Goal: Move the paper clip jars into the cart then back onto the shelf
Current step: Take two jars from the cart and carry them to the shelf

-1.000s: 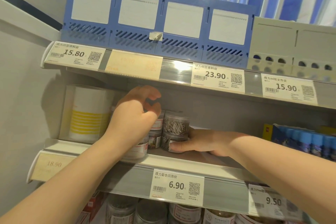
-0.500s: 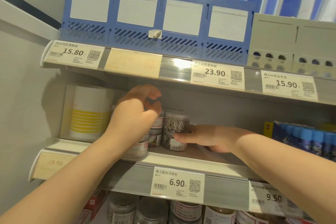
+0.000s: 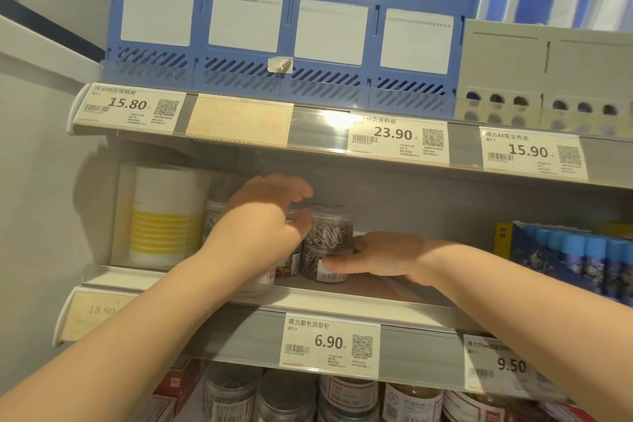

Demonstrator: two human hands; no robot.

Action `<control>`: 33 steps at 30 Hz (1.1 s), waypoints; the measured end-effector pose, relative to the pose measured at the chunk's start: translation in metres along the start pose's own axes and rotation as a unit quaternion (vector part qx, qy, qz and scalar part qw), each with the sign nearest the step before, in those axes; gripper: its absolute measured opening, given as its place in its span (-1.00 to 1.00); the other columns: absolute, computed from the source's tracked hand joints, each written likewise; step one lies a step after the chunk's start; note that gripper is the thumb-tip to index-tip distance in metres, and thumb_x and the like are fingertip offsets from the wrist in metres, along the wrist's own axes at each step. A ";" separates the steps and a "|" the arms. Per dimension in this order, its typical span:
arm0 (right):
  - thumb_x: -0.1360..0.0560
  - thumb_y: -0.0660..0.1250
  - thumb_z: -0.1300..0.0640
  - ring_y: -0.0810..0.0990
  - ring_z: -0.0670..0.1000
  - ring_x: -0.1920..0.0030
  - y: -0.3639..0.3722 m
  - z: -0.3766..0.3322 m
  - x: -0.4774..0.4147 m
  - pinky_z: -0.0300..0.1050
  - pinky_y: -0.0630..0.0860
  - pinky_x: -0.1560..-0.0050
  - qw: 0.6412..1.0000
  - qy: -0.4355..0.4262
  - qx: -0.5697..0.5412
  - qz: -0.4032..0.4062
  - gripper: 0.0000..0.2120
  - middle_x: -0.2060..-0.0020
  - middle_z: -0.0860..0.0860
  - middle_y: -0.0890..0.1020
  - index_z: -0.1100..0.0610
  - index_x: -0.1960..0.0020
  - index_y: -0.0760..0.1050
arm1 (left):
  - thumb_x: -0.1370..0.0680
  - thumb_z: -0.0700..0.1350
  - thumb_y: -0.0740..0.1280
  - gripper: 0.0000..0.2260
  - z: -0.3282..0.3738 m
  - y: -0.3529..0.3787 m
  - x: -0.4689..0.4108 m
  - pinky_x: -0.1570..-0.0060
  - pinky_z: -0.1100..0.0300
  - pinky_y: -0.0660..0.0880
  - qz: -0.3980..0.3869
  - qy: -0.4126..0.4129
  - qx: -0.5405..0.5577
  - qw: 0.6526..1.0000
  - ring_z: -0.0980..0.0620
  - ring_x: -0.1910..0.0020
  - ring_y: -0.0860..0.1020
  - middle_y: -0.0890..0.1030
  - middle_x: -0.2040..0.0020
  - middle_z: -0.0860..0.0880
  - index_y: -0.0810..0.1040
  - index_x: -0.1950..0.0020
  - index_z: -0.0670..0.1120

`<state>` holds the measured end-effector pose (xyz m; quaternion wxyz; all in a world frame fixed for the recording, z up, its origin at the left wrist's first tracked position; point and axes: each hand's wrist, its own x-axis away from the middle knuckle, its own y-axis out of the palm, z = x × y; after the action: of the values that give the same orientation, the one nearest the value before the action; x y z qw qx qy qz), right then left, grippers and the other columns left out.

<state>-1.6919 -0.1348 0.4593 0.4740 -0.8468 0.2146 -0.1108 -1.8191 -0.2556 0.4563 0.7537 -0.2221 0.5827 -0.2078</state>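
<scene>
- I see my right hand (image 3: 380,257) reaching in from the right along the grey metal middle shelf (image 3: 342,300). It grasps the lower clear plastic jar of silver paper clips (image 3: 317,265), with the thumb across the barcode label at the front and the fingers round the far side.
- That jar stands on the shelf board. The upper clear plastic jar of silver paper clips (image 3: 334,233) is stacked straight on top of it.
- My left hand (image 3: 263,216) arches over the jars just left of the stack, fingers curled, thumb tip against the upper jar's left side. I cannot tell whether it is holding anything.
- A clear jar of coloured clips (image 3: 287,269) shows just left of the lower jar, partly hidden by my left wrist.
- Far left on the same shelf stands a white boxed roll with yellow stripes (image 3: 161,219).
- At the right end sits a pack of blue-capped glue sticks (image 3: 579,257).
- A white 6.90 price tag (image 3: 330,341) hangs on the shelf's near edge, below the jars.
- The blue plastic file rack (image 3: 284,34) stands on the shelf above.
</scene>
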 end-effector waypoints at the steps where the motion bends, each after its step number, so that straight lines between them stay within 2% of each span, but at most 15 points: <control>1: -0.54 0.26 -0.05 0.40 -0.16 -0.17 -0.001 -0.001 0.001 -0.35 0.19 -0.17 1.000 -0.002 0.019 -0.010 -0.55 -0.10 -0.22 0.44 -0.08 -0.41 0.30 | -0.55 -0.03 0.22 -0.69 0.001 0.001 -0.001 -0.19 0.19 0.32 -0.037 0.009 -0.054 0.998 0.03 -0.24 0.38 0.51 -0.20 0.07 0.43 -0.30 0.07; 4: -0.55 0.23 -0.09 0.38 -0.14 -0.14 -0.001 -0.002 0.002 -0.28 0.18 -0.18 0.998 0.008 0.052 -0.017 -0.56 -0.18 -0.20 0.47 -0.11 -0.41 0.30 | -0.58 0.04 0.15 -0.64 0.006 0.001 -0.005 -0.25 0.09 0.32 -0.112 0.017 -0.150 0.982 0.00 -0.31 0.33 0.48 -0.27 0.09 0.32 -0.38 0.14; 8: -0.55 0.21 -0.13 0.36 -0.11 -0.15 -0.001 0.000 0.002 -0.26 0.16 -0.17 0.996 0.023 0.081 -0.002 -0.56 -0.31 -0.11 0.46 -0.10 -0.41 0.31 | -0.59 0.04 0.12 -0.68 0.009 0.002 -0.006 -0.25 0.06 0.33 -0.144 0.022 -0.184 0.972 0.01 -0.30 0.36 0.49 -0.26 0.07 0.36 -0.34 0.08; 15: -0.56 0.21 -0.10 0.34 -0.12 -0.12 0.001 0.003 0.000 -0.28 0.14 -0.15 0.998 0.000 0.061 0.008 -0.57 -0.31 -0.11 0.45 -0.11 -0.41 0.30 | -0.60 0.03 0.11 -0.64 0.008 0.002 -0.005 -0.31 0.06 0.28 -0.145 0.024 -0.164 0.975 0.05 -0.34 0.34 0.43 -0.33 0.11 0.29 -0.41 0.14; 19: -0.54 0.23 -0.12 0.38 -0.07 -0.24 0.002 0.007 -0.004 -0.22 0.18 -0.24 0.998 0.001 0.057 0.010 -0.55 -0.31 -0.11 0.46 -0.12 -0.41 0.29 | -0.60 0.03 0.12 -0.63 0.007 0.003 -0.004 -0.31 0.09 0.28 -0.134 0.027 -0.152 0.979 0.08 -0.34 0.34 0.42 -0.34 0.12 0.27 -0.42 0.15; 21: -0.54 0.24 -0.11 0.37 -0.08 -0.23 0.002 0.007 -0.004 -0.22 0.18 -0.23 0.999 0.003 0.047 0.002 -0.55 -0.30 -0.12 0.46 -0.13 -0.41 0.29 | -0.60 0.03 0.12 -0.62 0.006 0.004 -0.004 -0.31 0.10 0.27 -0.132 0.027 -0.146 0.980 0.08 -0.34 0.34 0.42 -0.34 0.13 0.26 -0.43 0.16; 26: -0.48 0.33 -0.12 0.39 -0.10 -0.18 -0.006 0.005 0.000 -0.23 0.18 -0.18 0.998 0.019 0.052 0.000 -0.58 -0.09 -0.20 0.48 -0.14 -0.33 0.41 | -0.59 0.04 0.14 -0.58 0.003 0.005 -0.004 -0.35 0.12 0.23 -0.132 0.027 -0.131 0.982 0.10 -0.39 0.29 0.34 -0.42 0.14 0.22 -0.46 0.13; 29: -0.43 0.39 -0.13 0.40 -0.08 -0.27 -0.012 0.008 0.001 -0.18 0.20 -0.29 0.999 0.017 0.034 0.025 -0.56 -0.20 -0.16 0.53 -0.10 -0.28 0.48 | -0.58 0.07 0.15 -0.55 0.002 0.004 -0.005 -0.38 0.17 0.19 -0.129 0.016 -0.126 0.983 0.12 -0.43 0.24 0.28 -0.46 0.13 0.20 -0.47 0.11; 33: -0.33 0.46 -0.14 0.34 -0.06 -0.33 -0.016 0.011 0.007 -0.12 0.14 -0.41 0.999 0.032 -0.010 0.033 -0.39 -0.25 -0.16 0.48 0.02 -0.33 0.44 | -0.58 0.08 0.16 -0.55 0.006 -0.004 -0.005 -0.34 0.22 0.19 -0.116 0.006 -0.116 0.986 0.09 -0.40 0.29 0.28 -0.46 0.10 0.21 -0.47 0.11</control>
<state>-1.6776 -0.1219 0.4669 0.4616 -0.8400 0.2585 -0.1200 -1.8142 -0.2557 0.4636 0.6900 -0.3728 0.5778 -0.2260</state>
